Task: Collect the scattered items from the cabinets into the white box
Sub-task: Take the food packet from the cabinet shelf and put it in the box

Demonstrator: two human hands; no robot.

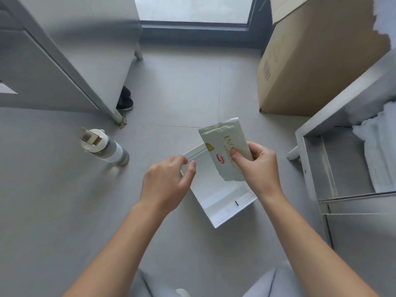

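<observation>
The white box (225, 202) sits on the gray floor (64, 200) in the middle, near the person; the left hand (165, 185) pinches its far left edge with thumb and finger; the right hand (259, 166) has its fingers curled tight around a pale green packet (225, 151), held just over the box; a bottle (105, 146) stands on the floor to the left, well apart from the box; a gray cabinet (85, 50) is far left; a big cardboard box (310, 67) is far right; an open cabinet (347, 99) on the right has white cloth (381, 151) inside.
</observation>
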